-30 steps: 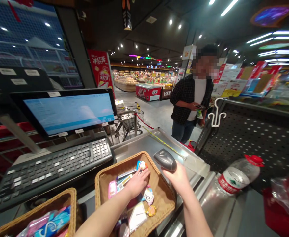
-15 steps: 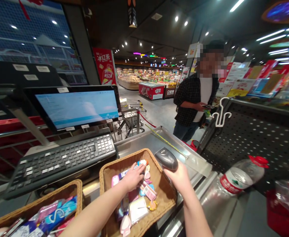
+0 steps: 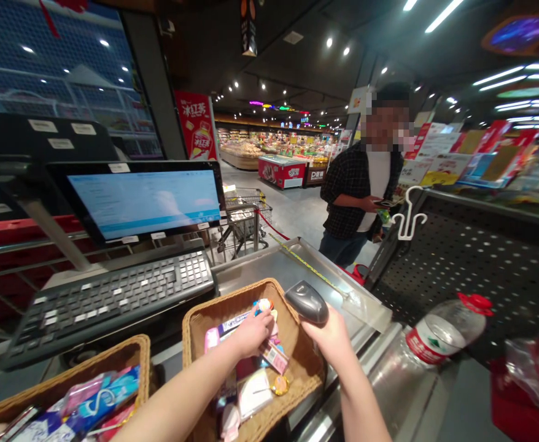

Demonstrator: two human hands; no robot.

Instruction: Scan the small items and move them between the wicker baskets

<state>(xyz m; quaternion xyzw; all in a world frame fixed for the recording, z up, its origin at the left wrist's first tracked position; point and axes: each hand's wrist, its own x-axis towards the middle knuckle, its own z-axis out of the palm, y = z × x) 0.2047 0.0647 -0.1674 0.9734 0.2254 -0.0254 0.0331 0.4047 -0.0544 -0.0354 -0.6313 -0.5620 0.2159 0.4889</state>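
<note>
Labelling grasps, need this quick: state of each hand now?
Left hand: inside the wicker basket; grip can't be told.
Right hand: closed, holding the handheld scanner.

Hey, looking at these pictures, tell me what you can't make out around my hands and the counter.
All in the head view:
- Whatever lies under the left hand in the right basket: the hand covers it, so any grip is unclear.
- The scanner's lower part: hidden by the right hand.
- The left basket's near side: cut off by the picture's edge.
- The screen's text: too small and blurred.
</note>
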